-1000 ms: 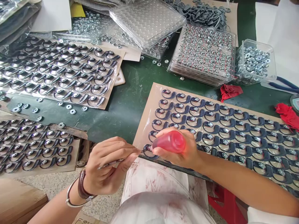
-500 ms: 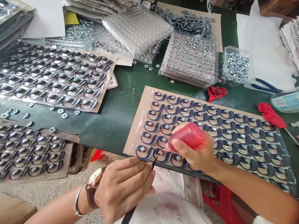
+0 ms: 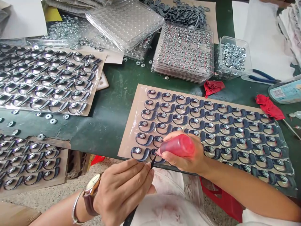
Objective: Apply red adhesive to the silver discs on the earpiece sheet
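My right hand (image 3: 188, 157) is wrapped round a small red squeeze bottle (image 3: 180, 146), its tip pointing left at a dark hook-shaped part (image 3: 155, 153) in the near row. My left hand (image 3: 122, 188) pinches a thin dark pick (image 3: 152, 162) whose tip touches that same part. The parts lie in rows with metal washers under clear film on a cardboard sheet (image 3: 134, 125) at the table's front edge.
Two more filled cardboard sheets (image 3: 47, 81) lie at the left. Stacked clear trays of washers (image 3: 185, 50), a clear tub of washers (image 3: 232, 56), red rags (image 3: 213, 87), blue pliers (image 3: 263, 77) and loose washers (image 3: 50, 117) sit on the green table (image 3: 113, 110).
My left hand turned knuckles-up and brought the pick tip from the leftmost near-row part to the one beside it. The bottle tip followed to the same part.
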Tool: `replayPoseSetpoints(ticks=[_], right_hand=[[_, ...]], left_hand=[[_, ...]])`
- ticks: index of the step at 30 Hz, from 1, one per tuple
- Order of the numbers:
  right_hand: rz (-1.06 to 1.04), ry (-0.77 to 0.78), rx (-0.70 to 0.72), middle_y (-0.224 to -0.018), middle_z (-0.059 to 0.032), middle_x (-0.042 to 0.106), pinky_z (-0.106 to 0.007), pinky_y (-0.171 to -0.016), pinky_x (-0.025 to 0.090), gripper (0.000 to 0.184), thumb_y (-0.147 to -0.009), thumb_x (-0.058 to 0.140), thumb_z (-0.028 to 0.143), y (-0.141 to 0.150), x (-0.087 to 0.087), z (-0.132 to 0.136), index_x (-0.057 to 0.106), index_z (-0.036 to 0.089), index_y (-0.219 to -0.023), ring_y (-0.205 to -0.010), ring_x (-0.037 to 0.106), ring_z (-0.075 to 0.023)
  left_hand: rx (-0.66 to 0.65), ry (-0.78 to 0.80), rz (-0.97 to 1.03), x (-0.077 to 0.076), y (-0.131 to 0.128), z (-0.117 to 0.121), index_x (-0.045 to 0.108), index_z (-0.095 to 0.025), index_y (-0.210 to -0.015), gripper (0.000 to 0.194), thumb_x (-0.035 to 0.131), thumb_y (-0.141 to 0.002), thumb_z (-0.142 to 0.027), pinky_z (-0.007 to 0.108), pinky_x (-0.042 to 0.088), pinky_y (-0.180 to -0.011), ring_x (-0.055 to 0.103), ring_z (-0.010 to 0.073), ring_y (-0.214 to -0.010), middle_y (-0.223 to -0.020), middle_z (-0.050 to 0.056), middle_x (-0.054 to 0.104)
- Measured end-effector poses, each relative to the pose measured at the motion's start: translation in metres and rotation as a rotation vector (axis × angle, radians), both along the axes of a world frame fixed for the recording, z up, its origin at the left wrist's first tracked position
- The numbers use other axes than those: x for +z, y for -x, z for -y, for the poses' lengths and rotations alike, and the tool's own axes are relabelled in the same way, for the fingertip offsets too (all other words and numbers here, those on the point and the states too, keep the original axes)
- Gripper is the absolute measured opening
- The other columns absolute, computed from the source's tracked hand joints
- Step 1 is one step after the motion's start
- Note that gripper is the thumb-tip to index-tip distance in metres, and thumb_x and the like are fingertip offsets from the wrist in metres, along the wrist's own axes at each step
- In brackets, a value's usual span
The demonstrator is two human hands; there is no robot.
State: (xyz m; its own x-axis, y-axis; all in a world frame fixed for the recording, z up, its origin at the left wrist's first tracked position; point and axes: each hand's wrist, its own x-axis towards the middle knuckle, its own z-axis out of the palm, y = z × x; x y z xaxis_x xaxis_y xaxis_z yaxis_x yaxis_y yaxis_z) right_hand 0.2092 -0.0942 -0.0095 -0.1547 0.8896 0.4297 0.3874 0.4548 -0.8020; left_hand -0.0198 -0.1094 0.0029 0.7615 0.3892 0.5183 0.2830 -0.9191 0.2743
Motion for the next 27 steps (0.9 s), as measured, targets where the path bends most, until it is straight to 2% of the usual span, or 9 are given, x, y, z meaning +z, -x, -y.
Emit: replayPoseSetpoints(ticks=[4,13,16,20,27], right_hand=[[-0.004,-0.049,-0.027,-0.069,-0.0008,0.070,-0.022,-0.054,0.055,0.012,-0.081,0.070,0.031,0.000,0.001,-0.001,0.066,0.020,-0.083,-0.060,0.066,-0.0123],[-0.028,0.034,-0.055,-0.058,0.0028,0.065,-0.023,-0.051,0.052,0.017,-0.084,0.068,0.031,-0.004,0.001,-0.001,0.064,0.021,-0.070,-0.055,0.063,-0.0114],[-0.058,-0.025,-0.075,-0.059,0.0031,0.064,-0.023,-0.050,0.051,0.015,-0.079,0.072,0.030,-0.003,-0.001,-0.001,0.062,0.021,-0.072,-0.056,0.063,-0.0115],[-0.053,-0.079,-0.126,-0.058,0.0033,0.061,-0.023,-0.046,0.048,0.016,-0.081,0.070,0.030,-0.002,-0.001,-0.001,0.060,0.023,-0.071,-0.053,0.060,-0.0112],[-0.022,-0.014,-0.112,-0.059,0.0024,0.063,-0.023,-0.046,0.049,0.020,-0.081,0.070,0.034,-0.003,-0.001,-0.001,0.058,0.021,-0.071,-0.053,0.061,-0.0107]], left_hand=[[0.001,0.034,-0.011,0.003,0.001,-0.001,0.069,-0.007,-0.102,0.019,0.058,-0.092,-0.018,0.030,0.060,-0.082,0.071,0.0184,-0.091,-0.098,0.009,0.074],[0.025,0.082,-0.066,0.007,0.002,0.001,0.069,-0.010,-0.103,0.017,0.059,-0.091,-0.018,0.030,0.060,-0.087,0.071,0.0173,-0.093,-0.098,0.006,0.075],[0.016,0.091,-0.107,0.012,0.003,-0.001,0.069,-0.009,-0.104,0.018,0.059,-0.092,-0.018,0.031,0.059,-0.089,0.070,0.0174,-0.095,-0.099,0.007,0.075],[-0.059,0.066,-0.203,0.019,0.006,-0.006,0.068,-0.007,-0.106,0.022,0.067,-0.086,-0.016,0.031,0.059,-0.092,0.070,0.0183,-0.099,-0.102,0.007,0.074],[0.025,0.110,-0.092,0.013,0.004,-0.001,0.068,-0.009,-0.105,0.018,0.062,-0.089,-0.016,0.031,0.059,-0.090,0.071,0.0171,-0.095,-0.098,0.005,0.075]])
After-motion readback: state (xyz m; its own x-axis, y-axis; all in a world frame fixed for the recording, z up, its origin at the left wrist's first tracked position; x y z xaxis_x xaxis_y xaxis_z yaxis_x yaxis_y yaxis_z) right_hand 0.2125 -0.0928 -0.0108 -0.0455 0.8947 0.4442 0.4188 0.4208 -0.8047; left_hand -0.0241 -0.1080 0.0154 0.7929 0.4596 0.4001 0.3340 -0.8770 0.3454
